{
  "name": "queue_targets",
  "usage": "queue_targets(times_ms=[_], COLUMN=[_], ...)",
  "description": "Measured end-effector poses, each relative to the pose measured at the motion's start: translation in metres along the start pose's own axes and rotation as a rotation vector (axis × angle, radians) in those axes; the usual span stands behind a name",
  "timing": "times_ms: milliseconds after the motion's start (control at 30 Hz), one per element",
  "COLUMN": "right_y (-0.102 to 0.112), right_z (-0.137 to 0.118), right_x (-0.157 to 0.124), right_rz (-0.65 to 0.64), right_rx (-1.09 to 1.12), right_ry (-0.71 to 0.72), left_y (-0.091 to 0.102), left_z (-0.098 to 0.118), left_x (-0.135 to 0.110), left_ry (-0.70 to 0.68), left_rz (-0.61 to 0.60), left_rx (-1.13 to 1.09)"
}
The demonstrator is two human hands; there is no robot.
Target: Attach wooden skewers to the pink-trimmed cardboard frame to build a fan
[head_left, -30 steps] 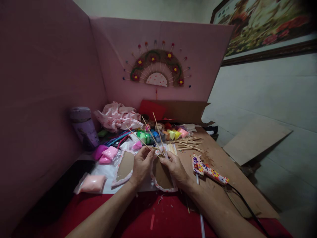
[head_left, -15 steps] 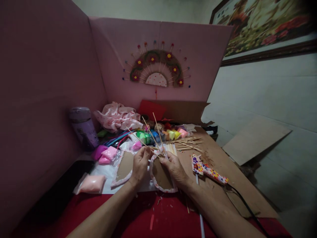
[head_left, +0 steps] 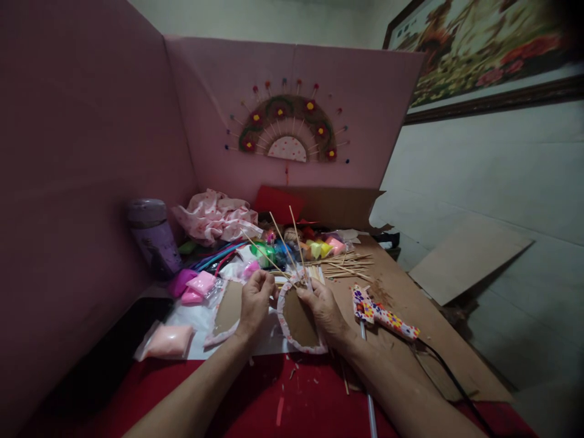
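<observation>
My right hand (head_left: 325,307) grips a half-round cardboard piece (head_left: 298,316) edged with pink-spotted white fabric, its thumb on the near face. Three thin wooden sticks (head_left: 297,234) fan up from the piece's upper edge, the leftmost leaning far to the left. Just left of this edge is my left hand (head_left: 255,304), thumb and fingertips pinched together; whatever is between them, if anything, is hidden. Beside that hand a second fabric-edged cardboard piece (head_left: 227,310) lies on white paper, partly covered by the hand.
Loose wooden sticks (head_left: 349,264) lie on brown cardboard at right, behind a flower-patterned glue gun (head_left: 383,316) with a cord. Bagged coloured clay (head_left: 168,342), a purple tumbler (head_left: 155,237) and crumpled fabric (head_left: 216,216) stand around. A decorated fan (head_left: 287,128) hangs on the pink panel.
My left hand has drawn slightly left and down, away from the leftmost stick. The sticks' tips have shifted a little to the right. My right hand keeps its grip.
</observation>
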State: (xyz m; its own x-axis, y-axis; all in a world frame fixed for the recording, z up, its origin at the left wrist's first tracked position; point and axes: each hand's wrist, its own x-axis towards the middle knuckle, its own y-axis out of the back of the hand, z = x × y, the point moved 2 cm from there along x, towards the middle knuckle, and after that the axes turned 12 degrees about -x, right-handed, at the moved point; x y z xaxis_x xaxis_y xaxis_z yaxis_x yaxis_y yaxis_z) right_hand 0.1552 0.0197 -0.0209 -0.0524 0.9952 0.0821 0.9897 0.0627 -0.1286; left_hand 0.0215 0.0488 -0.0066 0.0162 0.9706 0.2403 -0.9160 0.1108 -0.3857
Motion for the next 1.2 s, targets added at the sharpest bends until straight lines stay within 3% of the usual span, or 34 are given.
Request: queue_targets(times_ms=[267, 467, 700, 867, 1200], right_y=[-0.002, -0.001, 0.000, 0.001, 0.001], right_z=[-0.004, -0.004, -0.003, -0.003, -0.003], right_x=[-0.001, -0.001, 0.000, 0.001, 0.001], right_rz=[0.013, 0.019, 0.011, 0.023, 0.034], right_rx=[0.019, 0.013, 0.018, 0.002, -0.025], right_ry=[0.010, 0.019, 0.036, 0.028, 0.042], left_y=[0.000, 0.003, 0.008, 0.010, -0.013], left_z=[0.001, -0.001, -0.007, -0.009, 0.006], left_x=[-0.001, 0.001, 0.005, 0.005, -0.007], left_ry=[0.015, 0.014, -0.001, 0.004, 0.078], left_rz=[0.011, 0.093, 0.084, 0.033, -0.109], left_rx=[0.048, 0.022, 0.068, 0.064, -0.002])
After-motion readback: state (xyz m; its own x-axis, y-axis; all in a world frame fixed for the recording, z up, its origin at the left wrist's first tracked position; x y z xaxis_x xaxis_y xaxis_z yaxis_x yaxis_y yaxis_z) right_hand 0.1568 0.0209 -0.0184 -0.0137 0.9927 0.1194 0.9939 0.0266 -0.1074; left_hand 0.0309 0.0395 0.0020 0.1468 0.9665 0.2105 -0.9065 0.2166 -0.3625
